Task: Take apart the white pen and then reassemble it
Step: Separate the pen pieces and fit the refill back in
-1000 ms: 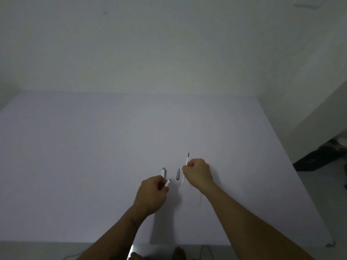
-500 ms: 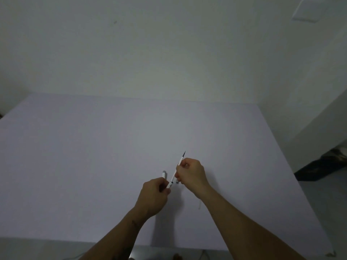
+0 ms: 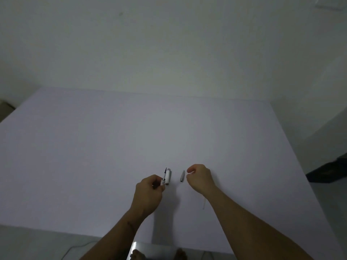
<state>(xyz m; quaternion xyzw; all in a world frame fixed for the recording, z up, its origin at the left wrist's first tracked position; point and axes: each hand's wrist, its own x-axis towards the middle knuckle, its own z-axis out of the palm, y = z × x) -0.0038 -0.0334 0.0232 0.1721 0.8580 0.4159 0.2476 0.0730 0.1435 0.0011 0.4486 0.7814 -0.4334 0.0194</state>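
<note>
A wide, pale lavender desk (image 3: 112,156) fills most of the view under dim, even light. Behind its far edge rises a plain off-white wall (image 3: 169,44), bare but for a faint dark speck high up. To the right, light floor (image 3: 326,199) and a dark object (image 3: 326,173) on it.

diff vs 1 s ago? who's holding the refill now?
The refill went from the right hand into the barrel held by the left hand. The right hand let go and now hovers by the grey tip piece. Tip piece and white cap stayed on the table.
</note>
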